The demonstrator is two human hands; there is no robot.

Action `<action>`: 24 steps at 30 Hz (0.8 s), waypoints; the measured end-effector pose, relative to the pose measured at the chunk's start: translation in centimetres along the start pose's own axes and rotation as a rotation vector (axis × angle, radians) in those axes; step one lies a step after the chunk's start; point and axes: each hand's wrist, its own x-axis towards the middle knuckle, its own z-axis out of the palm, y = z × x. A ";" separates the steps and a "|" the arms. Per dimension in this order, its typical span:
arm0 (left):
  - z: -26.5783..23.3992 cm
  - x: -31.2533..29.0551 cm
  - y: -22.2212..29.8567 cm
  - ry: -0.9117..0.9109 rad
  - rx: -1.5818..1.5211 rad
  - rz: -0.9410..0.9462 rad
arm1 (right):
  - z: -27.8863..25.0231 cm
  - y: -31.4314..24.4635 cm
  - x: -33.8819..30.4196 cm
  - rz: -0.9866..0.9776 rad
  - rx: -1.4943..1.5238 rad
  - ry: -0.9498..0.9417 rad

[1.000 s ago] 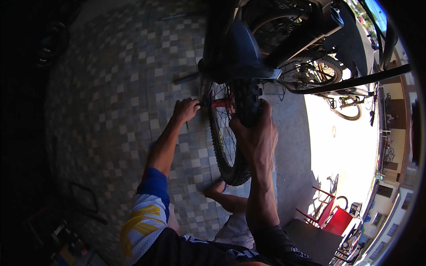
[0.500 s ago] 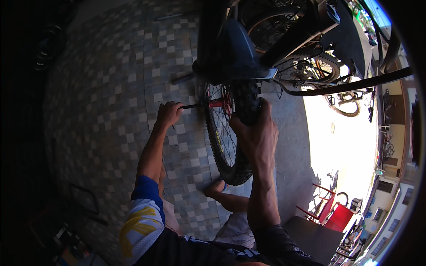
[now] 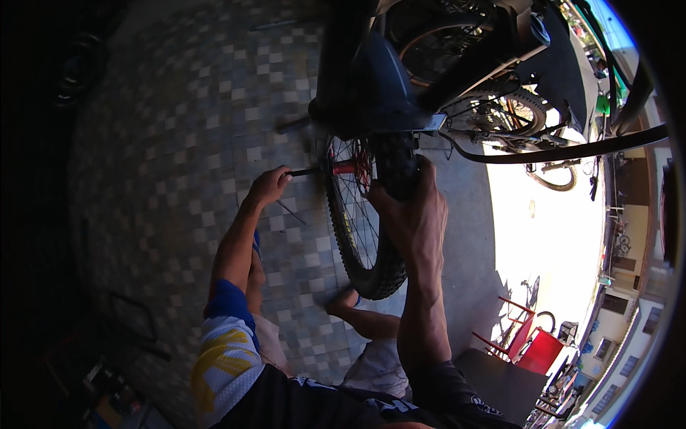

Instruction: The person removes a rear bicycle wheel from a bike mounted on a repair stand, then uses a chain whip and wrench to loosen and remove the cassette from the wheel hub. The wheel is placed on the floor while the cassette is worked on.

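Observation:
A bicycle wheel [image 3: 361, 236] with a knobby black tyre and a red hub [image 3: 348, 167] stands upright under a dark bike frame and saddle [image 3: 379, 86]. My left hand [image 3: 268, 186] is closed on a thin dark axle rod [image 3: 306, 171] that sticks out to the left of the hub. My right hand [image 3: 411, 214] grips the top of the tyre from the right side, the fingers wrapped over the tread. My bare foot [image 3: 343, 304] rests on the floor just below the wheel.
The floor [image 3: 179, 143] is small chequered grey tiles. More bicycles [image 3: 514, 114] stand behind, toward bright sunlit ground at the right. A red chair [image 3: 532, 343] and a dark table [image 3: 500, 379] are at the lower right. Dark clutter lies at the lower left [image 3: 107, 386].
My left hand has drawn away from the hub to the left, and the thin rod now shows between hand and hub. My right hand stays on the tyre.

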 end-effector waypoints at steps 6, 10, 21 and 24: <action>4.0 -0.1 -2.9 -0.022 -0.464 -0.090 | -0.5 -1.5 0.3 -0.020 0.029 -0.043; 7.5 1.0 -1.6 0.121 -1.043 -0.290 | 0.5 -1.1 0.3 -0.015 -0.027 -0.003; 7.1 1.3 -1.2 0.291 -0.788 -0.392 | 0.5 1.3 -0.7 0.049 0.026 0.032; 6.9 0.6 -1.3 0.318 -0.849 -0.479 | 0.4 0.8 -1.1 -0.025 -0.002 0.068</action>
